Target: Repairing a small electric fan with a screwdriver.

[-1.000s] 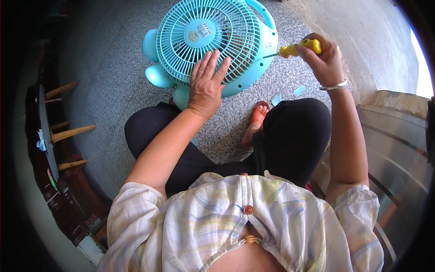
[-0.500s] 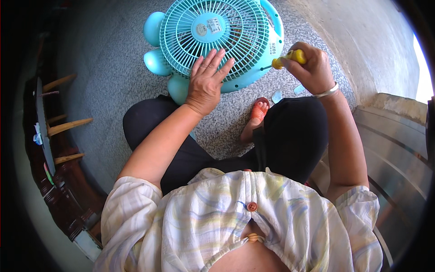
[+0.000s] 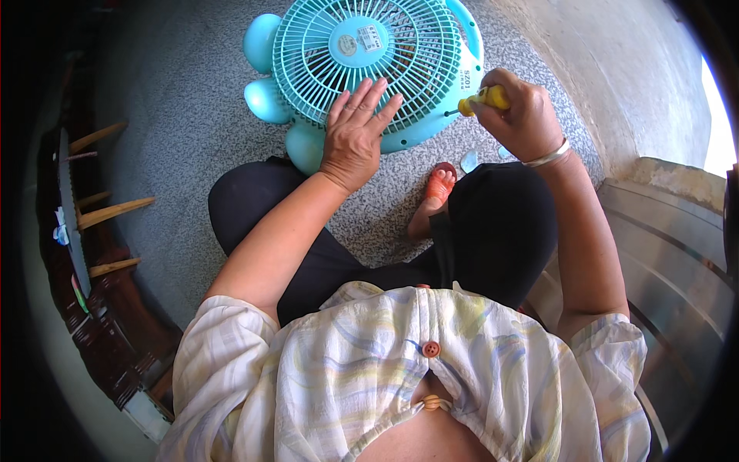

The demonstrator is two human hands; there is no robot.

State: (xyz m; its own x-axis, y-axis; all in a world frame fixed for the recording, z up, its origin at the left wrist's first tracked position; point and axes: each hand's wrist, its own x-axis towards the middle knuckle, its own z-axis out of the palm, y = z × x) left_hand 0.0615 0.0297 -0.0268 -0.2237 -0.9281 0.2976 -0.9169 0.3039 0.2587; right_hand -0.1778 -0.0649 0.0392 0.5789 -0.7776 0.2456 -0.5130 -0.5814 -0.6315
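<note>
A turquoise fan [image 3: 308,77] with a round slatted grille and rounded feet lies on the floor in front of me, its back grille facing up. My left hand [image 3: 356,135] rests flat on the near part of the grille, fingers spread. In my right hand [image 3: 525,115] is a screwdriver [image 3: 466,106] with a yellow handle, gripped by closed fingers. Its short dark shaft points left at the near right rim of the fan. Whether the tip sits in a screw hole there is too small to tell.
Small pale blue pieces [image 3: 469,161] lie on the speckled floor [image 3: 192,123] beside my sandalled foot [image 3: 440,187]. A plain wall [image 3: 616,77] and metal panels [image 3: 662,254] stand to the right. Far left is dark wooden furniture [image 3: 127,308] with light wooden legs [image 3: 115,213].
The screwdriver and my right hand have turned and shifted slightly. My left hand stays on the grille. Small shifts across the whole picture suggest my head moved a little.
</note>
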